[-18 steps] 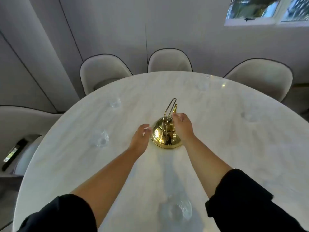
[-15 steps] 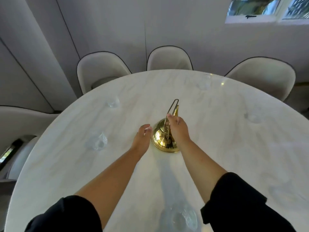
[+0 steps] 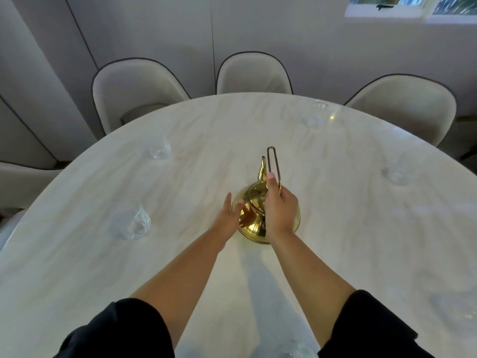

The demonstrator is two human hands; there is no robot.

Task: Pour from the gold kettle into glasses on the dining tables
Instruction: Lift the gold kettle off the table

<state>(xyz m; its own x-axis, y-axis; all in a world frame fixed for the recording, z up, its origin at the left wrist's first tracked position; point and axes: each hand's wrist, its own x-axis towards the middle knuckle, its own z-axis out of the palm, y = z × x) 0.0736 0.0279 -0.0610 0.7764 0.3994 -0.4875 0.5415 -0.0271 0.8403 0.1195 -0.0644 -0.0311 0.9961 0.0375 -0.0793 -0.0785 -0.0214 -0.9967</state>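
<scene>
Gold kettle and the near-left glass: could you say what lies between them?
Head view: the left hand by the gold kettle, then bare tabletop to the glass.

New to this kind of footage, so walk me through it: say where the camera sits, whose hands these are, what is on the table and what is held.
There is no machine: a person wears one camera on the head, looking down at their own bare hands. The pale table carries a gold kettle, standing upright, and several clear glasses. The right hand grips the kettle's wire handle; the left hand is open, fingers straight, at the kettle's side.
</scene>
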